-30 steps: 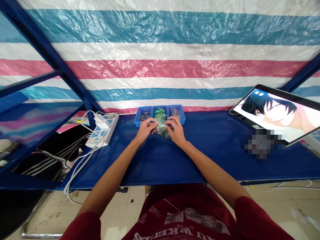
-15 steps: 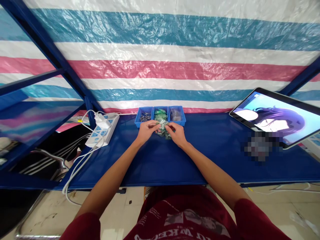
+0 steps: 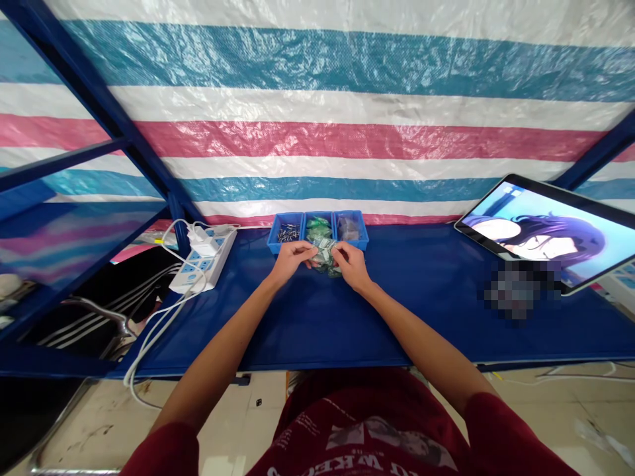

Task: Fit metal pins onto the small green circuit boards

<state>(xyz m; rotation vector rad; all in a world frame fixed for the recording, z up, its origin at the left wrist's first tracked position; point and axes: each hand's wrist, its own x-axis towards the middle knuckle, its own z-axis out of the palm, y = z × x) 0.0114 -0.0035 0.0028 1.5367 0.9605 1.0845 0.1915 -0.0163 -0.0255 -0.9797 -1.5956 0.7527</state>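
My left hand (image 3: 292, 262) and my right hand (image 3: 352, 264) meet just in front of three small blue bins. Between them is a small clear plastic bag (image 3: 325, 246), its near edges pinched by the fingers of both hands. More small bags with green printing (image 3: 323, 266) lie on the table right under the fingers, partly covered by them. The left bin (image 3: 272, 246) holds slim metal pieces (image 3: 288, 233), too small to name. Green-looking bags (image 3: 318, 228) fill the middle bin. Clear bags (image 3: 348, 229) lie in the right bin (image 3: 366, 237).
A white power strip (image 3: 218, 254) with a plug and loose cables lies on the left of the blue table (image 3: 322, 330). A tablet (image 3: 550, 231) leans at the right, beside a blurred-out patch. Blue frame posts (image 3: 149, 155) and a striped sheet (image 3: 347, 139) stand behind.
Both hands stay in almost the same place, with the fingers and the plastic bag shifted very slightly. The picture on the tablet has changed.
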